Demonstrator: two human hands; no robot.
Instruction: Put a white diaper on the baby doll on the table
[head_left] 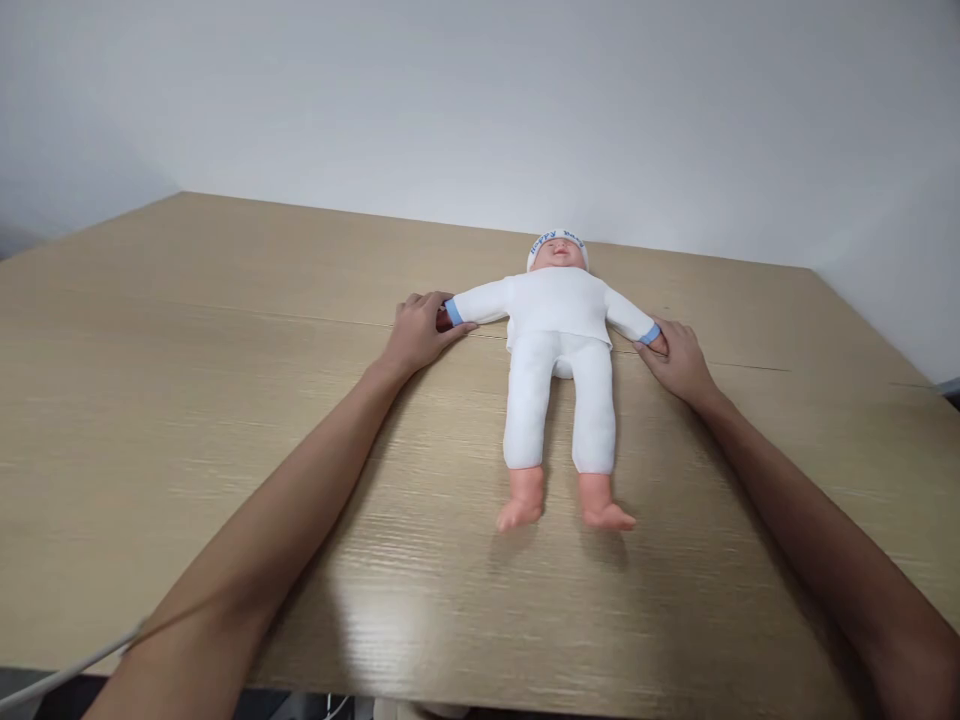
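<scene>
Gripping white-clad, pink-footed baby doll [560,305] by blue-cuffed arm ends [454,312] w/ L hand [418,333] & R hand [681,362]; lying face-up btwn both on pale wood-grain bench [187,420], w/ long axis pointing away.

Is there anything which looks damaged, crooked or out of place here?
Nothing looks spilled or damaged. The doll lies face up on the table, arms outstretched, the left hand and right hand at its cuffs. Only the pale cable beside the left forearm seems slightly stray, seen crossing the near edge.
</scene>
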